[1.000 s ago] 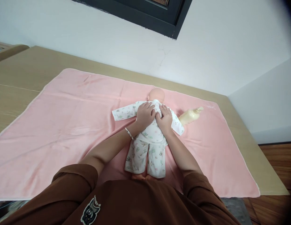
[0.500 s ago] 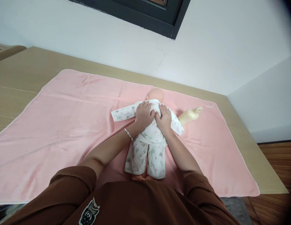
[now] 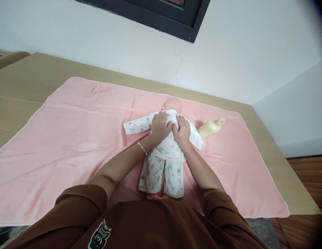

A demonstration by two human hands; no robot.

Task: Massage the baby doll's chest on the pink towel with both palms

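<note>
A baby doll (image 3: 166, 152) in white printed pyjamas lies on its back on a pink towel (image 3: 72, 138), its bare head (image 3: 172, 103) pointing away from me. My left hand (image 3: 160, 125) rests flat on the doll's chest, fingers spread over the top's front, a thin bracelet on the wrist. Beside it my right hand (image 3: 182, 129) also lies on the chest, fingers curved and pressing the cloth near the collar. The two hands touch each other at the middle of the top.
A cream feeding bottle (image 3: 211, 127) lies on the towel just right of the doll's sleeve. The towel covers a wooden table (image 3: 26, 74) set against a white wall. The table's right edge drops to a wooden floor (image 3: 308, 176).
</note>
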